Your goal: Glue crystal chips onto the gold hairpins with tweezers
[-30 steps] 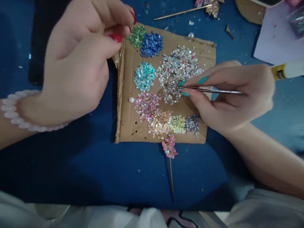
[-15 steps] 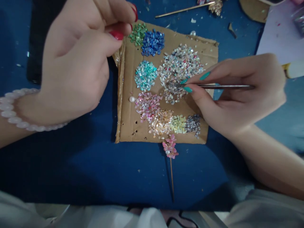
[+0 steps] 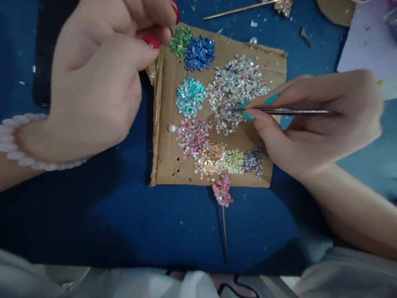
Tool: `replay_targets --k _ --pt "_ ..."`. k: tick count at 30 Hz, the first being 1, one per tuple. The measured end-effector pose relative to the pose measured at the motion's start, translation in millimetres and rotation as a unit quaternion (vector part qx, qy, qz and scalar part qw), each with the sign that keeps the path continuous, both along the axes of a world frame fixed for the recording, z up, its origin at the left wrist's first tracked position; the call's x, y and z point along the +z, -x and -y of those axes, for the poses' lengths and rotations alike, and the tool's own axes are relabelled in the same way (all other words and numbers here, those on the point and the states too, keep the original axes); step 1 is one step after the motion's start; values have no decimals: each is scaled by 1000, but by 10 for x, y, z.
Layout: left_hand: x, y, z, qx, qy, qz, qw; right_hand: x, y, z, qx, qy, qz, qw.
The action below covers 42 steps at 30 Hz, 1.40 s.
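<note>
A cardboard sheet (image 3: 167, 153) lies on the blue table and carries several small heaps of coloured shell chips. My right hand (image 3: 313, 124) pinches metal tweezers (image 3: 288, 111) whose tips rest in the big silvery heap (image 3: 235, 82). My left hand (image 3: 99, 78), with red nails and a bead bracelet, is closed in a pinch near the sheet's top left corner, beside the green heap (image 3: 179, 41). What its fingers hold is hidden. A blue heap (image 3: 200, 53), a turquoise heap (image 3: 190, 97) and a pink heap (image 3: 192, 134) lie between the hands.
A thin stick topped with pink flowers (image 3: 222, 194) pokes out under the sheet's near edge. Another gold stick (image 3: 238, 11) lies at the top. White paper (image 3: 366, 45) is at the top right, a dark flat object (image 3: 41, 62) behind my left hand, loose pearls (image 3: 171, 128) on the cardboard.
My right hand has drifted slightly right and up with the tweezers, tips staying in the silvery heap. The yellow-capped tube behind it is now mostly hidden. My left hand barely moved.
</note>
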<state>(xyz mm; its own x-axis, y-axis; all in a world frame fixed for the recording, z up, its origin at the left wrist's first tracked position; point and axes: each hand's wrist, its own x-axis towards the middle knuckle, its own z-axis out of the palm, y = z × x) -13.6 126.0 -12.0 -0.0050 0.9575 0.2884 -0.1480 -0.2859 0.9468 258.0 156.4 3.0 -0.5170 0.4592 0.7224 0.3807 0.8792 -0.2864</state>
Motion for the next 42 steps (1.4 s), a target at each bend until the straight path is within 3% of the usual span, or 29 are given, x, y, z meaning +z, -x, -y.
replay_targets --k 4,7,10,16,21,27,34,39,42 --pt "-13 -46 -24 2 19 39 999 -2 -12 6 0 8 -6 1000" --pt "-71 -39 -124 91 28 123 988 5 -14 14 2 5 2 1000" --pt "-140 7 -240 115 9 143 983 16 -10 34 -7 12 11 1000" --pt "-104 -24 -109 90 -13 89 992 78 -12 80 -21 20 40 999" --pt "14 -66 59 0 -20 -27 999 142 -42 128 -47 75 97 991" --pt "27 -47 53 -7 -29 -29 999 107 -70 98 -27 96 92 991" --pt "9 -38 60 -13 -37 -42 998 88 -79 58 -8 18 97 995" --pt "-1 -16 49 -18 -43 -47 998 59 -52 62 -3 78 101 992" --pt "8 -23 44 -18 -43 -54 997 45 -29 67 -16 54 86 995"
